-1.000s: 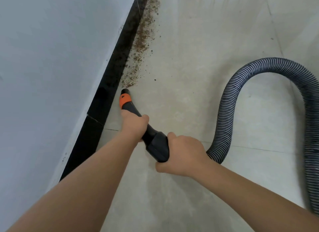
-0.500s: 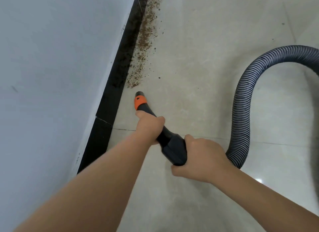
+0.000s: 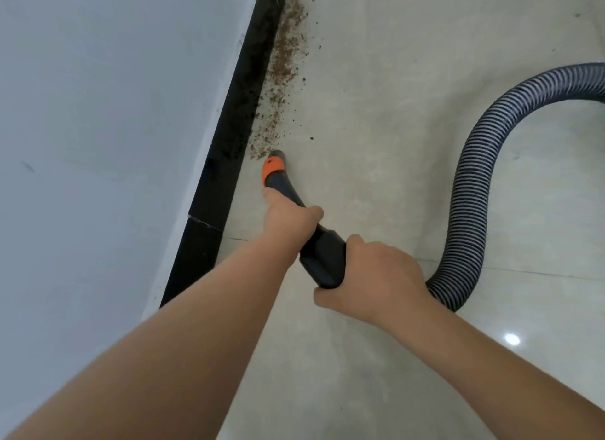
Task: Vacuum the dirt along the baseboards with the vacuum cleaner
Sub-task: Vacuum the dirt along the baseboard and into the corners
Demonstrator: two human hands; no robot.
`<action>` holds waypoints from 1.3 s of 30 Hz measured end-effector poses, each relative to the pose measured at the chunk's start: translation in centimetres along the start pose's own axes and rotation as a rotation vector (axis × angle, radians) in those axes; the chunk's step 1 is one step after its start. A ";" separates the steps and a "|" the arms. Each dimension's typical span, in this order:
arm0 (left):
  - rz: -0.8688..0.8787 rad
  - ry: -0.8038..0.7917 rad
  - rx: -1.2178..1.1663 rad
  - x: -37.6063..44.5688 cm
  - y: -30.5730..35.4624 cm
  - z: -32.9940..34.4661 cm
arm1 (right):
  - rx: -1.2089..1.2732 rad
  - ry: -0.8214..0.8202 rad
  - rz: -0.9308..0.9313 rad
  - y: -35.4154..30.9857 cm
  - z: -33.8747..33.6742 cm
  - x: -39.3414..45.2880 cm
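dirt [image 3: 284,69] lies in a brown strip on the floor [image 3: 376,128] against the black baseboard [image 3: 235,138]. nozzle [image 3: 281,181] tip sits at its near end. left hand [image 3: 289,222] grips the nozzle; right hand [image 3: 376,276] clasps its wider base, where the ribbed hose [image 3: 471,190] joins.

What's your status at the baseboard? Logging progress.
Left hand and right hand both grip the nozzle. Tip at near end of dirt along baseboard. Nothing blocking; hose loops right.
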State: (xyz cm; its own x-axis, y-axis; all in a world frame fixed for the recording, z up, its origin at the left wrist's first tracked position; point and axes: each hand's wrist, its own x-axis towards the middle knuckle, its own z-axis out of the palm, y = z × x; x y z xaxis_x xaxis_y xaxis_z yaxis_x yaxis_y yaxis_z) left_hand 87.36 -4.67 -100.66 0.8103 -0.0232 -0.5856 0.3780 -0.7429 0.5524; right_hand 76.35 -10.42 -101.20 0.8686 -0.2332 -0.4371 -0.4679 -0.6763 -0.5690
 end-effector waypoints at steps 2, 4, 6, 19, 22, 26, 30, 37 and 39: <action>0.041 -0.032 0.008 -0.7 0.4 1.0 | -0.021 0.001 0.042 0.9 -0.6 -0.8; 0.072 -0.050 0.030 -1.5 0.8 2.5 | -0.054 0.014 0.078 2.2 -1.2 -1.6; 0.090 -0.081 0.029 -2.1 1.1 4.0 | -0.078 0.031 0.108 3.4 -1.7 -2.0; 0.035 0.015 -0.024 -0.2 1.6 4.1 | -0.100 0.025 0.009 4.0 -1.8 1.0; -0.011 0.073 -0.022 0.0 0.4 3.2 | -0.094 -0.012 -0.022 3.2 -0.5 1.1; -0.011 0.100 -0.001 0.7 -0.1 2.5 | -0.081 -0.025 -0.023 2.3 0.2 2.0; 0.002 0.097 -0.052 1.9 0.5 1.8 | -0.110 -0.001 -0.035 1.6 -0.3 3.2; 0.025 0.104 -0.058 2.4 -1.1 0.6 | -0.129 -0.027 -0.045 0.3 0.8 3.1; 0.027 0.120 -0.048 3.4 -1.2 -0.2 | -0.109 -0.026 -0.059 -0.5 1.0 3.8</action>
State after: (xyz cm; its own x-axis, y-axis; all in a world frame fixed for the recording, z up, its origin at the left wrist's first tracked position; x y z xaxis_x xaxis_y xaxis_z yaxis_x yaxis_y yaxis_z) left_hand 89.77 -3.75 -103.17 0.8671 0.0401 -0.4965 0.3741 -0.7105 0.5960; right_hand 79.76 -10.26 -103.28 0.8890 -0.1737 -0.4236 -0.3943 -0.7608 -0.5155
